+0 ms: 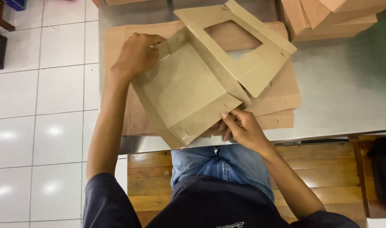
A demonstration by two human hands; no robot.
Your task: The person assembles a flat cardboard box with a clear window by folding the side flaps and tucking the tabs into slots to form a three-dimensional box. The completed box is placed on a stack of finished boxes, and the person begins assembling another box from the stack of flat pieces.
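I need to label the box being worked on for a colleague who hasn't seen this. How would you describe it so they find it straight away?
Start at the steel table, then the stack of flat brown cardboard blanks near its front edge. On top lies the half-folded cardboard box, held by the left hand and right hand. Unlike the flat blanks, it has raised walls and a lid with a square window cut-out.
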